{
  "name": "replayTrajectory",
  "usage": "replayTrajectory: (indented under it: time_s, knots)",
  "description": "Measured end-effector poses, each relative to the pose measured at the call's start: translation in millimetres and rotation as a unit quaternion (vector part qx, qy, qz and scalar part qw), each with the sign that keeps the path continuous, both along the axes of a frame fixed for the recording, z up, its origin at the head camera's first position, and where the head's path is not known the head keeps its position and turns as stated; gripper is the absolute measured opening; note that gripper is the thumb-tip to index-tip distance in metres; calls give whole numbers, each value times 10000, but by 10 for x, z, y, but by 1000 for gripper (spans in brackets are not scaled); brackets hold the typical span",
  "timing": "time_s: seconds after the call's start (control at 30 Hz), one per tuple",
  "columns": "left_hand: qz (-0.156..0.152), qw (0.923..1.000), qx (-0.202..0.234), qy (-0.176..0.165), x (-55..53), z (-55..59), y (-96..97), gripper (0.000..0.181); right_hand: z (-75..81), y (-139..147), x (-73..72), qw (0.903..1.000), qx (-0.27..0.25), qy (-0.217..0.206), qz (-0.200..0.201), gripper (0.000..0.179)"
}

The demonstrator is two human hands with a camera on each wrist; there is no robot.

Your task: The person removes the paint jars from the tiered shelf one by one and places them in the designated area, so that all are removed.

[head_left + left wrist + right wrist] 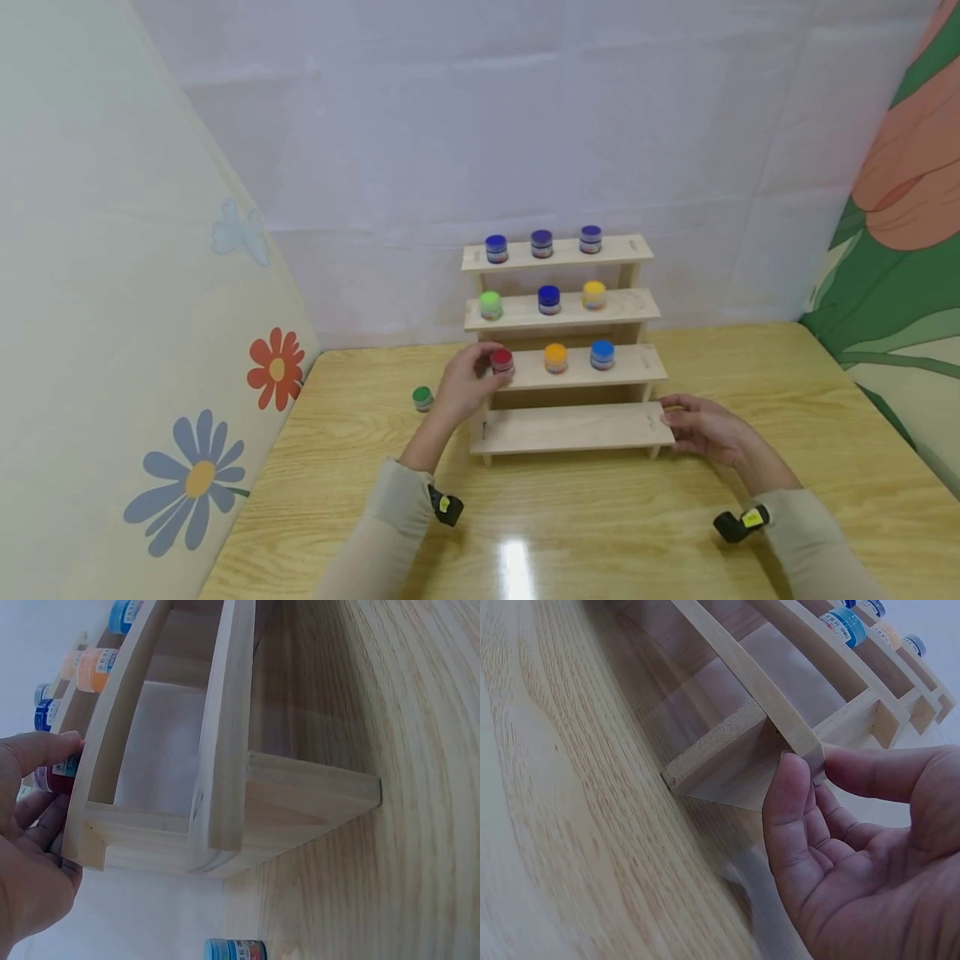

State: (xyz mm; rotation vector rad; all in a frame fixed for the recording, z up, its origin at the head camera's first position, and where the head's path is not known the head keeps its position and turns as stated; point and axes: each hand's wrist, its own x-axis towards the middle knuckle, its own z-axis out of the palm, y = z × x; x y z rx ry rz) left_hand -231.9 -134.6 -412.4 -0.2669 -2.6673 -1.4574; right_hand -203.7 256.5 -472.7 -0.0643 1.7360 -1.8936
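A tiered wooden rack [570,429] stands on the table, with small paint jars on its upper three steps. My left hand [467,385] holds a dark red jar [502,361] between thumb and fingers at the left end of the third step down. In the left wrist view that red jar [64,771] is partly covered by the hand. My right hand [705,429] pinches the right end of the lowest step; the right wrist view shows the thumb and fingers on either side of the board's end [804,742]. Beside the red jar stand an orange jar [555,358] and a blue jar [602,355].
A green-lidded jar [423,398] stands on the table [570,517] left of the rack. The middle step bears a light green jar [491,306], a dark blue jar [549,300] and a yellow jar [594,295]. Blue and purple jars [542,243] line the top step. White cloth [390,167] hangs behind.
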Motion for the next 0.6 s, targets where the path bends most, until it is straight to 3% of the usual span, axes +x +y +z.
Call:
replayTrajectory:
  time_s: [0.27,0.43,0.6]
  knots:
    - [124,9994,260,184,40,32,-99,41,18,8,-13,10000,-17,-50,-63,38]
    - [-20,9979,485,423,47,89,-202,41,42,9,-45,9999,-28,11,-167,39]
    - [18,9978,642,183,99,71,-342,44,24,-5,-20,9998,1,-62,-164,44]
